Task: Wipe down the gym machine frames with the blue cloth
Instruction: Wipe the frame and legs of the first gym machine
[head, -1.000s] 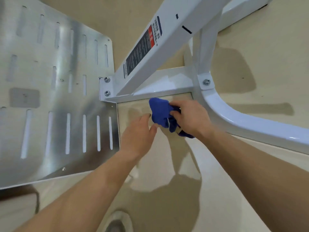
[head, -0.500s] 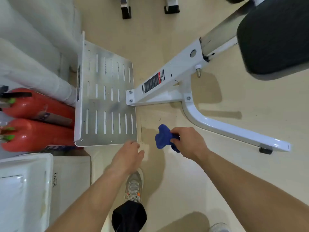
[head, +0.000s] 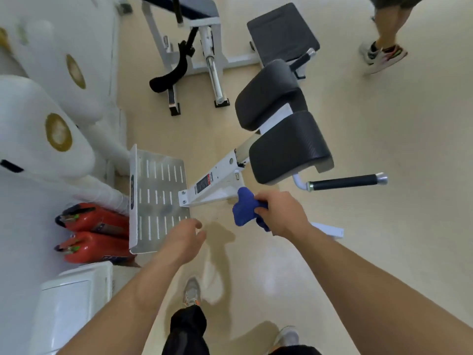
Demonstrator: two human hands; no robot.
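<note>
right hand (head: 281, 213) gripping bunched blue cloth (head: 245, 206), covering part of white frame (head: 212, 185); contact unclear. left hand (head: 184, 239) hanging loose, empty, beside footplate (head: 158, 196). camera sitting higher than before, hands farther from frame.

Nothing legible. Black-and-red sticker (head: 203, 185) on the white machine beam (head: 220, 172), centre frame: print too small to read. Dark strip (head: 132, 192) on the left edge of the footplate (head: 160, 180) and the label (head: 112, 258) on the lower fire extinguisher (head: 94, 248), lower left: both blurred.

Glossy beige floor (head: 384, 139), two red extinguishers (head: 99, 222) at left
</note>
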